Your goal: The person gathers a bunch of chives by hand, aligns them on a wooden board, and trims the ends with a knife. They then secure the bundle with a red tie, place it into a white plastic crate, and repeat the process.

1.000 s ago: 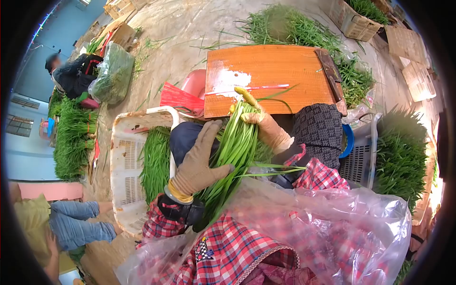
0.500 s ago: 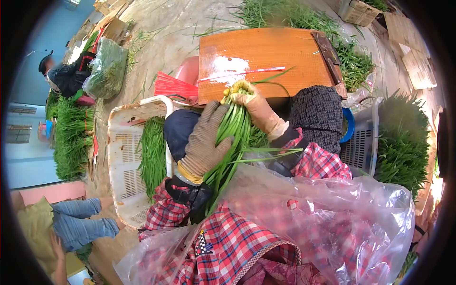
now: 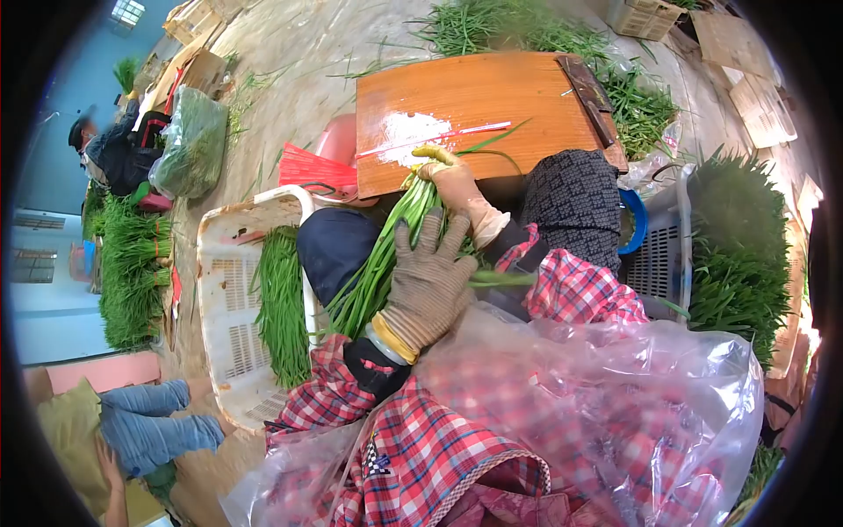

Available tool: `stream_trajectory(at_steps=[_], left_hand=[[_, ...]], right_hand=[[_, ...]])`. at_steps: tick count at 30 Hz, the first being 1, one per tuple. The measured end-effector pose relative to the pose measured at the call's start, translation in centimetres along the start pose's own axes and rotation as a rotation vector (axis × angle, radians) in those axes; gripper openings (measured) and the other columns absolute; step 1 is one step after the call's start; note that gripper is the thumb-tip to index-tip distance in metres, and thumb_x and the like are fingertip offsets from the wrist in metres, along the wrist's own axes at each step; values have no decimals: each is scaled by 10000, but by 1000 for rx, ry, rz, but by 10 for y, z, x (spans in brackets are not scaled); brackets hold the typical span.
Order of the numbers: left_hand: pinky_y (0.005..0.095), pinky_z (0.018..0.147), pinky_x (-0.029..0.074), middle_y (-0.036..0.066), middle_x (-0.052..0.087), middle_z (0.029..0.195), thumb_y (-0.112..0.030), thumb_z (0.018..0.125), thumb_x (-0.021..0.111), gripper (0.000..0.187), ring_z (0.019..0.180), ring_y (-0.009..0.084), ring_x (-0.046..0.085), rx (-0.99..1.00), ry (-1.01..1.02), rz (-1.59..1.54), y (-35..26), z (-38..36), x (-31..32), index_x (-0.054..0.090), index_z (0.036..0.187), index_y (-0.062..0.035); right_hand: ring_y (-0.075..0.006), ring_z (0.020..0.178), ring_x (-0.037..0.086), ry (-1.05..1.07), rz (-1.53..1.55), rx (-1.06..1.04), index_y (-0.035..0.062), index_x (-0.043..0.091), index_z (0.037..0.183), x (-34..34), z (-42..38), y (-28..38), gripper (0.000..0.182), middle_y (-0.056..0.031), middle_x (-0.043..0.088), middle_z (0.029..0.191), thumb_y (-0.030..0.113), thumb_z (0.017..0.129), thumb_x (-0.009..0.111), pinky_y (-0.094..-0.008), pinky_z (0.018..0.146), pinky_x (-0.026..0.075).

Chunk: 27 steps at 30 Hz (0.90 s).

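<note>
My right hand (image 3: 452, 183), in a pale glove with yellow fingertips, is closed around the stem ends of a bunch of chives (image 3: 386, 255) near the board's front edge. The long green leaves hang down toward my lap. My left hand (image 3: 426, 281), in a grey-brown knit glove with a yellow cuff, lies over the bunch with its fingers stretched and apart. Some leaves under it are hidden. On the orange wooden board (image 3: 492, 88) beyond my hands lie a red-and-white strip (image 3: 439, 138) and a loose leaf. A sheaf of red strips (image 3: 316, 169) is left of the board.
A white crate (image 3: 233, 299) holding chives stands at my left, a grey crate (image 3: 659, 263) at my right beside piled greens (image 3: 738, 246). Clear plastic sheet (image 3: 615, 386) covers my lap. A person (image 3: 114, 149) sits far left among bundles; another person's jeans (image 3: 162, 430) show lower left.
My left hand has slid down and right across the leaves, its fingers now more spread. Some leaves have swung left. The seated person now holds greens up.
</note>
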<state>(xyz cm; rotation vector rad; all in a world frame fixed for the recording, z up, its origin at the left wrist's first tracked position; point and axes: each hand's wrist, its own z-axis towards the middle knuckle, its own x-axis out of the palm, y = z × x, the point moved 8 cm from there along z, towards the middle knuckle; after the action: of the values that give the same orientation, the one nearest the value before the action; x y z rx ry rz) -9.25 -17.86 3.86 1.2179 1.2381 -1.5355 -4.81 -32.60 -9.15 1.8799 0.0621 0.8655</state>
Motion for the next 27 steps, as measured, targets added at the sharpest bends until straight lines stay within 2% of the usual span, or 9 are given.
stream_trajectory(at_steps=[3,4,6,9,11,15,19,23,27], left_hand=[[468,1037,345,186,515,1298,-135,745,688,256,1222,342,475,-53,-198,-205,11,-14,-36,633,991,-87],[346,894,471,153,641,1094,-86,815,639,175,994,262,626,-171,-337,-599,29,-22,-53,624,987,-55],[288,692,492,74,657,855,-121,917,542,169,760,155,621,-420,-342,-992,64,-40,-88,614,1003,5],[229,580,441,54,633,863,-134,908,510,214,660,95,547,-584,-778,-1008,104,-75,-162,625,1038,-8],[287,597,468,105,648,870,-139,908,514,228,655,172,588,-625,-579,-488,117,-69,-180,620,1064,-12],[436,718,491,214,642,932,-158,898,505,267,799,392,623,-470,-198,-335,136,-31,-78,606,1110,-31],[444,717,488,239,641,885,-183,906,493,273,830,411,621,-433,-167,-513,133,-14,-13,613,1110,-46],[452,710,484,261,627,863,-185,906,494,263,832,427,610,-384,-223,-536,137,5,-15,620,1079,-31],[479,714,471,267,620,845,-223,912,466,304,818,434,604,-331,-136,-485,135,25,-16,615,1046,5]], right_hand=[[-149,658,608,-25,153,66,31,590,1117,3,-13,5,291,-57,614,798,-12,833,542,-290,591,500],[-154,660,616,-6,127,37,28,572,1141,1,-13,7,302,-63,614,804,-16,846,522,-285,588,505],[-155,679,623,22,157,58,26,563,1154,0,-15,10,312,-70,615,811,-19,850,514,-279,592,508],[-174,752,642,120,177,63,29,537,1215,9,-21,22,377,-84,607,896,-33,845,502,-281,649,532],[-185,798,647,167,148,5,31,521,1245,18,-25,35,408,-76,600,923,-39,844,495,-289,695,538],[-161,868,627,319,106,-121,30,504,1280,46,-42,63,434,-58,595,991,-2,851,562,-278,775,521],[-149,896,611,312,139,-122,28,495,1289,46,-48,66,448,-49,594,1041,17,851,589,-267,810,505],[-154,969,602,355,175,-46,13,486,1289,45,-47,59,455,-49,592,1054,12,844,581,-274,841,497],[-130,953,600,320,147,-163,24,475,1311,46,-43,66,475,-51,603,1079,17,847,573,-265,836,496]])
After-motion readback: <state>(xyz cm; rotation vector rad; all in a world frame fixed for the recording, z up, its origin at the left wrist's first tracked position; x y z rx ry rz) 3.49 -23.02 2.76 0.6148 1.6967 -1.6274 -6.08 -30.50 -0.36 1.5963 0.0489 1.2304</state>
